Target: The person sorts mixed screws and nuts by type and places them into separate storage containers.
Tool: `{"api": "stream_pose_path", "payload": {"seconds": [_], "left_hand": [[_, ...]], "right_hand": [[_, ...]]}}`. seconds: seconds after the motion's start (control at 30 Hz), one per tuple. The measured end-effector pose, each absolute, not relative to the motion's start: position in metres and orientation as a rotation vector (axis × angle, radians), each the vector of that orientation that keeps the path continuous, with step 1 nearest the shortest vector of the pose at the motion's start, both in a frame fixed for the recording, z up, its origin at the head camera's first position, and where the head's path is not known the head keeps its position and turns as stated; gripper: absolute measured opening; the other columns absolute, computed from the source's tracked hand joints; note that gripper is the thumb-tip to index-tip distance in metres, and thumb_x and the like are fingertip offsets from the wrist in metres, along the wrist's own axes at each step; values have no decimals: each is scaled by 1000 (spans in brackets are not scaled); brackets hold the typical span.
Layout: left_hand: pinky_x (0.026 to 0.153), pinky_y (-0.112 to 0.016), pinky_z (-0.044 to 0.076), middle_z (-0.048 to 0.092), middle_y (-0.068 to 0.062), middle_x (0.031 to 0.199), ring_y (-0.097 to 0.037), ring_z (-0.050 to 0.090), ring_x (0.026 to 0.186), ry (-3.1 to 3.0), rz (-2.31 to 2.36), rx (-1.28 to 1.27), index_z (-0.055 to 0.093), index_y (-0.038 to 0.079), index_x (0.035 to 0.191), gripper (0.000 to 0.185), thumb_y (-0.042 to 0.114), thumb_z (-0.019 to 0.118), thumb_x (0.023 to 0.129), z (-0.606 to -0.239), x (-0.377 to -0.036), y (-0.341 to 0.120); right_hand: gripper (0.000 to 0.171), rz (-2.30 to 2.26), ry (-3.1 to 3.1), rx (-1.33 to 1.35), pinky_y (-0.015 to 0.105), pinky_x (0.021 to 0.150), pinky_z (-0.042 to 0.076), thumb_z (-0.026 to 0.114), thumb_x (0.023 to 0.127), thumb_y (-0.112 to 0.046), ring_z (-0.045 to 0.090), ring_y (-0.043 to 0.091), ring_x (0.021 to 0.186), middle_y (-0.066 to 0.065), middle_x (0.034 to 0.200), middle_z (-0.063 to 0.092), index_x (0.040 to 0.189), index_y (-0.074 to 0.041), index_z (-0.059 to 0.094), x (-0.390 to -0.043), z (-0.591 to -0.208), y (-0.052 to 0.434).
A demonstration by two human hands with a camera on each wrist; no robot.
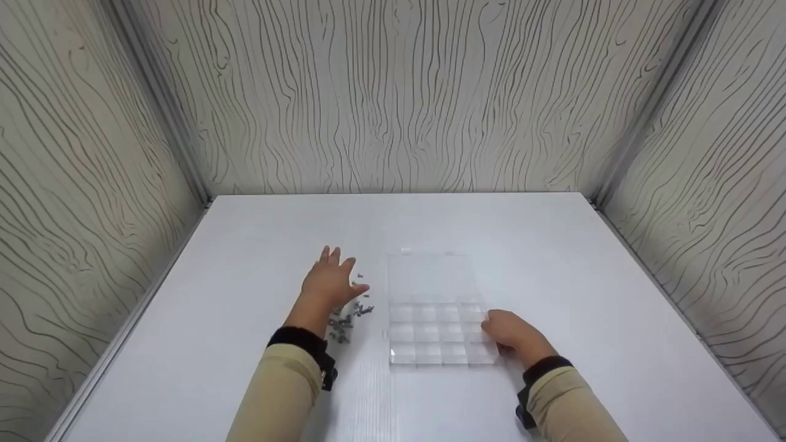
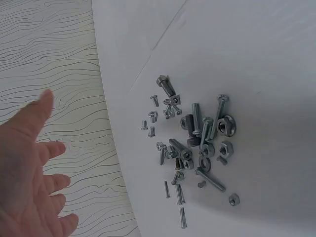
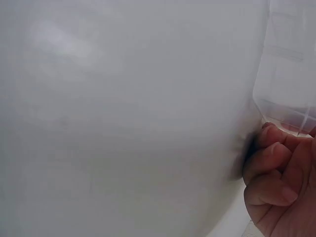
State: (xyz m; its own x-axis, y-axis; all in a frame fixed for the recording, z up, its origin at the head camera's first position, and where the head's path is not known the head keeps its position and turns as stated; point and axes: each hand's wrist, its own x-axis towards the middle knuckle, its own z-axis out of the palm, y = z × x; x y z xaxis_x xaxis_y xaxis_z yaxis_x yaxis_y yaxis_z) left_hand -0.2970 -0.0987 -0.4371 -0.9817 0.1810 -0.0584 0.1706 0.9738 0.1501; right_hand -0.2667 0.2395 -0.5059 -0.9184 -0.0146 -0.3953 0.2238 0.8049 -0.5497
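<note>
A clear plastic compartment box [image 1: 428, 353] lies on the white table with its transparent lid [image 1: 430, 276] folded back, away from me. My right hand [image 1: 516, 334] grips the box's right side; in the right wrist view its fingers curl at the box's edge [image 3: 289, 74]. To the left of the box, my left hand [image 1: 328, 283] hovers with fingers spread and holds nothing. Below and beside it lies a loose heap of metal bolts and screws [image 1: 344, 322], partly hidden by that hand. The left wrist view shows bolts [image 2: 191, 131], nuts [image 2: 234, 199] and small screws [image 2: 182, 217] mixed together.
The white table [image 1: 276, 227] reaches to a back wall [image 1: 393, 98] with a wood-grain pattern. Similar panels [image 1: 67, 184] stand at both sides, with grey metal posts [image 1: 163, 104] in the corners.
</note>
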Motion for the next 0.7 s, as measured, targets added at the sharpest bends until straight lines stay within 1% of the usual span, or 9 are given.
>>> {"api": "stream_pose_path", "payload": {"seconds": [0.1, 0.17, 0.23, 0.3, 0.37, 0.53, 0.7], "left_hand": [[102, -44, 36, 40, -17, 136, -33, 32, 130, 3031, 227, 299, 45, 10, 132, 59, 39, 63, 84, -442, -297, -101], [93, -41, 45, 50, -13, 124, -30, 45, 119, 3011, 235, 320, 51, 10, 125, 48, 26, 66, 83, -444, -296, -102], [84, -37, 49, 55, -9, 111, -26, 52, 106, 2993, 238, 335, 55, 10, 118, 38, 16, 66, 82, -446, -295, -104], [80, -36, 50, 57, -7, 102, -24, 55, 98, 2977, 239, 346, 59, 11, 110, 30, 8, 65, 80, -449, -292, -105], [79, -36, 51, 59, -6, 97, -23, 57, 94, 2962, 244, 349, 61, 11, 106, 27, 5, 65, 79, -453, -290, -105], [74, -36, 51, 62, -5, 88, -22, 59, 87, 2930, 201, 374, 63, 9, 96, 18, 4, 66, 78, -465, -289, -106], [74, -36, 51, 61, -4, 85, -22, 59, 85, 2898, 180, 328, 64, 10, 90, 13, 4, 66, 79, -475, -289, -104]], "right_hand": [[14, -852, 2609, 151, 23, 42, 37, 40, 88, -13, 45, 16, 49, 7, 65, 52, 86, -6, 51, -266, -504, 237], [14, -866, 2599, 164, 23, 41, 36, 40, 89, -13, 44, 16, 49, 7, 65, 52, 87, -6, 52, -266, -504, 236], [14, -878, 2590, 172, 23, 41, 37, 40, 89, -13, 44, 15, 49, 7, 65, 52, 90, -5, 52, -266, -505, 236], [15, -884, 2585, 183, 23, 41, 37, 40, 90, -13, 44, 15, 49, 8, 65, 52, 92, -5, 52, -266, -506, 236], [16, -887, 2585, 189, 24, 41, 38, 39, 90, -13, 44, 16, 49, 8, 66, 53, 93, -4, 52, -266, -506, 237], [18, -904, 2585, 198, 24, 43, 38, 39, 90, -13, 44, 16, 50, 9, 68, 52, 95, -4, 53, -265, -505, 237], [16, -903, 2588, 186, 23, 43, 36, 38, 90, -11, 42, 15, 50, 6, 67, 50, 94, -5, 52, -264, -506, 237]]}}
